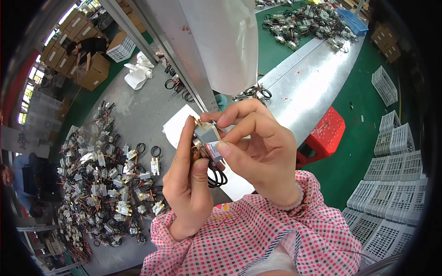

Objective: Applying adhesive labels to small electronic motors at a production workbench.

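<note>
A small grey wired electrical part (208, 134) is held up in front of my chest, between both hands. It has a boxy grey body, brassy metal at its top and coppery parts on its side. Black cable (217, 178) hangs in loops below it. My left hand (188, 184) grips it from the left, thumb below and fingers upright along its side. From the right, my right hand (262, 149) pinches it with bent fingers. The right thumb presses by a white-and-red label (212, 150) on the body. My fingers hide part of it.
A large pile of similar wired parts (110, 184) covers the grey table at left. White paper (177, 124) lies behind my hands, near a metal post (172, 50). More parts (304, 23) lie far right. A red stool (328, 131) and stacked white crates (391, 170) stand right. Another person (87, 48) bends over a carton.
</note>
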The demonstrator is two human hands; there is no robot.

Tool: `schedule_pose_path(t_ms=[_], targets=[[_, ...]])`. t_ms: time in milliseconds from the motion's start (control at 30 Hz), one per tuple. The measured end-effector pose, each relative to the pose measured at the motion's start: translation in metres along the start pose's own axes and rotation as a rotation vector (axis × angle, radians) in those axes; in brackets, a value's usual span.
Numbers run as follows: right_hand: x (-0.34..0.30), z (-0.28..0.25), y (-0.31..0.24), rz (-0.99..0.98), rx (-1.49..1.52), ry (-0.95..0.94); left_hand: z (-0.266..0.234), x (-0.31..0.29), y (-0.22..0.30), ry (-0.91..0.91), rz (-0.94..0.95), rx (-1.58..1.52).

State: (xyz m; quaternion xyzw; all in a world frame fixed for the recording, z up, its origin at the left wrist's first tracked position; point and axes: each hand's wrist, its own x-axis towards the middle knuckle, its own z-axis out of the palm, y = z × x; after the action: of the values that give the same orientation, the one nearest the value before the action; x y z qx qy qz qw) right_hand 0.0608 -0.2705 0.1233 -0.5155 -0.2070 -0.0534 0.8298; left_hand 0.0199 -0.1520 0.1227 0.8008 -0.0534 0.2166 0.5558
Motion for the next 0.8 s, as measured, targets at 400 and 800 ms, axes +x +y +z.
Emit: schedule_pose_path(t_ms=[400,800], targets=[[0.0013,0.0,0.0015,0.006,-0.029,-0.001,-0.0009,0.001,0.0001,-0.005,0.001,0.009],[0.0011,-0.0023,0.0017,-0.008,-0.031,-0.008,0.0014,-0.0014,-0.0028,0.005,0.028,0.027]])
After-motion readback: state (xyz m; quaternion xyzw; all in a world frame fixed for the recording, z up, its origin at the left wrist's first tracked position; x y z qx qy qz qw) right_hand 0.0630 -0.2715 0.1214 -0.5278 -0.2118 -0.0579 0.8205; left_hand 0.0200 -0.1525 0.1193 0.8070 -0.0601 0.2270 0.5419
